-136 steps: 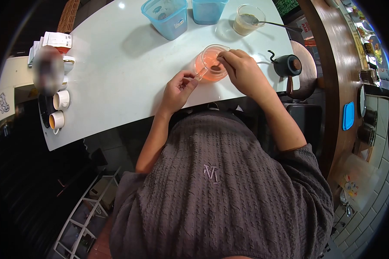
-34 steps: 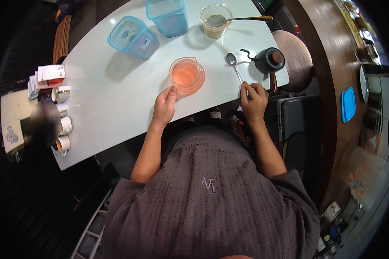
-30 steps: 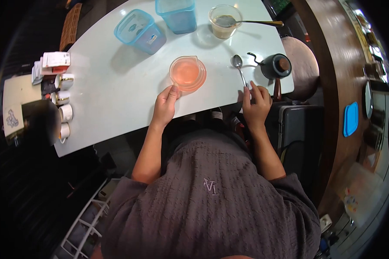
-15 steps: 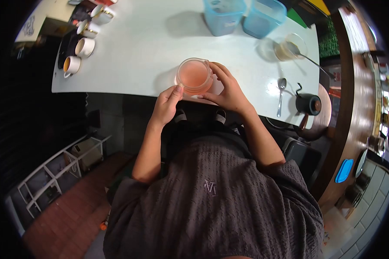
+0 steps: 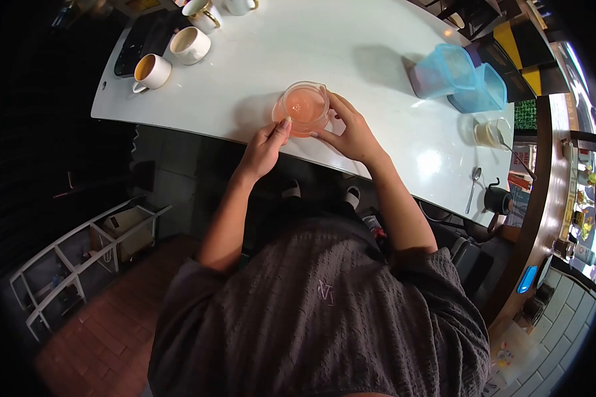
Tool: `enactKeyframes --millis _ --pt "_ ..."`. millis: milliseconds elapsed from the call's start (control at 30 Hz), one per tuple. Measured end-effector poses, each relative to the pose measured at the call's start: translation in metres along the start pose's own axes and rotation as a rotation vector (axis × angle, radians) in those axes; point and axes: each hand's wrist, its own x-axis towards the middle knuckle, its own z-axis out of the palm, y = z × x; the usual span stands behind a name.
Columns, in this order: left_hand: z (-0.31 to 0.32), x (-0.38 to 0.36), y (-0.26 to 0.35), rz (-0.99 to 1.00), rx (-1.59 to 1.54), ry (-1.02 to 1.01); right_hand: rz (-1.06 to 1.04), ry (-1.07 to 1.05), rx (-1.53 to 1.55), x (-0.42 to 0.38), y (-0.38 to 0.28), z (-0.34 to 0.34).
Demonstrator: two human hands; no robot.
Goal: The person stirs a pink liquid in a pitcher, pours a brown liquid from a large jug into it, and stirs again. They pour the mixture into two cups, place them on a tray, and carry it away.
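A round glass jug (image 5: 305, 104) of pink liquid, with a small spout at its upper right rim, is between my hands above the front edge of the white table (image 5: 351, 40). A few bubbles show on the liquid. My left hand (image 5: 265, 151) is closed at the jug's near left side, its thumb on top where the handle appears to be. Curved about the right side, my right hand (image 5: 352, 132) has its fingers behind the jug and its thumb at the near side. The jug's lower part is partly hidden by my hands.
Several cups line the left end, including a white mug (image 5: 152, 71) and a white cup (image 5: 190, 45). Blue plastic containers (image 5: 444, 71) stand at the right. Past them are a glass with a spoon (image 5: 489, 133), a loose spoon (image 5: 473, 190) and a small black kettle (image 5: 498, 199).
My view has turned to the left, so the table's things sit further right. Both hands still hold the jug, and the liquid's surface has shifted and shows bubbles.
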Motion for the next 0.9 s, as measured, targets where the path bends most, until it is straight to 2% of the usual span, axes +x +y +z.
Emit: enactKeyframes --millis 267,700,733,767,833,900 --pt "-0.041 0.017 -0.004 -0.013 0.001 -0.052 0.034 -0.014 -0.039 0.034 -0.006 0.024" --pt "-0.035 0.026 -0.017 0.013 -0.003 0.004 0.000 -0.098 0.027 0.058 0.001 0.016" --pt "-0.034 0.025 -0.018 0.028 -0.019 -0.009 -0.035 -0.082 -0.036 0.061 0.008 0.016" --pt "-0.031 0.022 -0.012 0.024 -0.013 0.006 -0.070 -0.066 -0.098 0.066 0.011 0.016" --pt "-0.024 0.013 0.000 0.022 0.163 0.282 -0.092 -0.065 -0.133 0.071 0.018 0.009" --pt "-0.030 0.005 -0.002 0.034 0.224 0.399 -0.144 -0.032 -0.221 0.076 0.030 0.000"
